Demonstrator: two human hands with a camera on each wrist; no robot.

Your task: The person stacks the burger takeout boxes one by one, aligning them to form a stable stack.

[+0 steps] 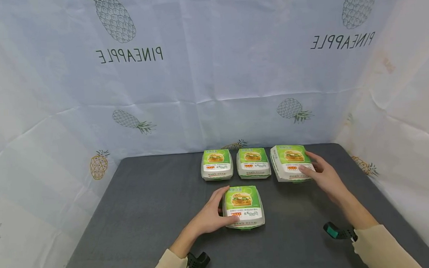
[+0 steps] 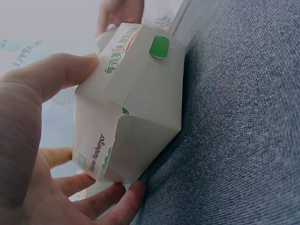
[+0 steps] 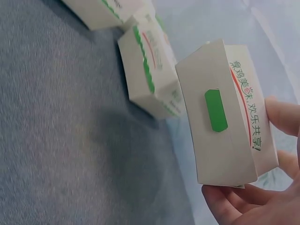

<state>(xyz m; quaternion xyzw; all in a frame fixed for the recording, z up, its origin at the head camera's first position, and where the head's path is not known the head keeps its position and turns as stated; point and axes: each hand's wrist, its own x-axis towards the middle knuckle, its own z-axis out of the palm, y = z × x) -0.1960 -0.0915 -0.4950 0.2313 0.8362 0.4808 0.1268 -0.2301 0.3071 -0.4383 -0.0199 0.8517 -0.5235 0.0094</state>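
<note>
A green-and-white hamburger box (image 1: 244, 209) with a burger picture on its lid sits on the near middle of the table. My left hand (image 1: 208, 216) grips it from the left, thumb at the near edge and fingers along the side. In the left wrist view, this carton (image 2: 152, 89) shows its closed front flap with a green tab. At the back right, my right hand (image 1: 327, 180) holds a matching hamburger box (image 1: 288, 166) by its right side. The right wrist view shows that box (image 3: 213, 136) raised, with a shadow on the cloth below.
Two more hamburger boxes, one at left (image 1: 217, 166) and one beside it (image 1: 253, 165), stand in a row at the back, left of the right hand's box. A dark cloth covers the table (image 1: 149, 218). White pineapple-print curtains (image 1: 211, 69) hang behind and at both sides.
</note>
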